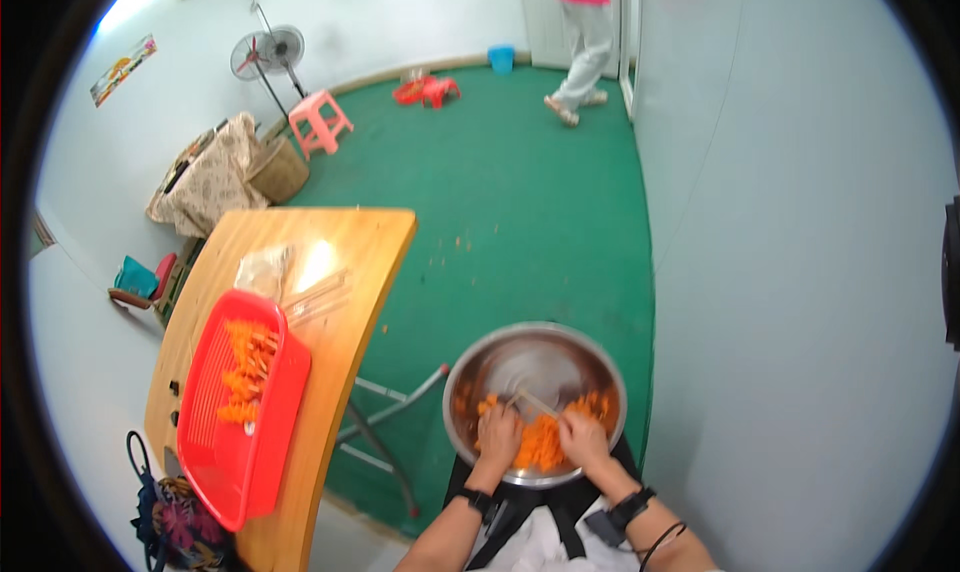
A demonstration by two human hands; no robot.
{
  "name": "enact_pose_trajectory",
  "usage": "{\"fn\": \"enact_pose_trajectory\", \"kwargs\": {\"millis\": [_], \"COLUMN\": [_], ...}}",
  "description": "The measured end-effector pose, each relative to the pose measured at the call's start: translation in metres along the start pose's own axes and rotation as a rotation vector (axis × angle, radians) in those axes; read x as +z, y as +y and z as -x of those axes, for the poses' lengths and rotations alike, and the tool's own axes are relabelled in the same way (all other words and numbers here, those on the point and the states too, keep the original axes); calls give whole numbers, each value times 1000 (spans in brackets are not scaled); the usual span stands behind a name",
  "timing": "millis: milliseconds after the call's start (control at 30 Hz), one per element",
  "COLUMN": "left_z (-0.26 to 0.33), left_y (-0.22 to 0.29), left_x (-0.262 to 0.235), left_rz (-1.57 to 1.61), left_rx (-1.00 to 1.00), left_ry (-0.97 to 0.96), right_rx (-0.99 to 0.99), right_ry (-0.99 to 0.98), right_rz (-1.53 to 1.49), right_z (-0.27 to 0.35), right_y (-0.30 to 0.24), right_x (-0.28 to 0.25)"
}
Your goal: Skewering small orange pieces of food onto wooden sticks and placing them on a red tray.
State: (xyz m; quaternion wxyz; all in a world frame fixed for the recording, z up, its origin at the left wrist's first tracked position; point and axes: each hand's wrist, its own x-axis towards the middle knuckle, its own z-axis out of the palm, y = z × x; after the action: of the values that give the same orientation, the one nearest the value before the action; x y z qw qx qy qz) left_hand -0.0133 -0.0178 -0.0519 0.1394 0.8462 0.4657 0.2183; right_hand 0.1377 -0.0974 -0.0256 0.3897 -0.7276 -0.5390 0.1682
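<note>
The green floor [520, 172] fills the middle of your view, with pale walls curving around it. To your left stands a wooden table [330, 302] — on it a red basket [215, 442] holding skewered orange pieces [248, 367], and beyond the basket a clear plastic bag [262, 268] and a few loose bamboo skewers [318, 294].

Directly in front of you sits a round steel bowl [535, 367], its near side heaped with orange carrot pieces [540, 442]. Both your hands are inside the bowl, resting on that heap. Your left hand [498, 434] has its fingers curled around some of the pieces. Your right hand [582, 437] pinches a thin skewer [535, 402], which slants up and leftward across the bowl between the two hands.

Farther off, near the far wall, you have a standing fan [266, 54], a pink stool [320, 122] and a cloth-covered stand [205, 177]. Another person [583, 32] walks by the doorway at the top.
</note>
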Motion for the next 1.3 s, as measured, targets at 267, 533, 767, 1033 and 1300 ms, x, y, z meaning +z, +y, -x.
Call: {"fn": "enact_pose_trajectory", "kwargs": {"millis": [267, 533, 767, 1033, 1300], "left_z": [-10, -21, -1, -18, -15], "left_y": [-2, -13, -21, -2, -14], "left_x": [-6, -1, 10, 0, 4], "left_rz": [568, 874, 1024, 892, 912], "left_rx": [-372, -582, -609, -605, -621], "left_ry": [172, 106, 204, 1, -1], "right_rx": [-66, -97, -147, -92, -68], "right_ry": [-62, -95, -118, -123, -83], "right_rz": [-54, 34, -68, -71, -105], "right_z": [-1, 0, 1, -8, -11], "right_y": [-9, -7, -6, -9, -20], "right_x": [-6, -3, 4, -11, -8]}}
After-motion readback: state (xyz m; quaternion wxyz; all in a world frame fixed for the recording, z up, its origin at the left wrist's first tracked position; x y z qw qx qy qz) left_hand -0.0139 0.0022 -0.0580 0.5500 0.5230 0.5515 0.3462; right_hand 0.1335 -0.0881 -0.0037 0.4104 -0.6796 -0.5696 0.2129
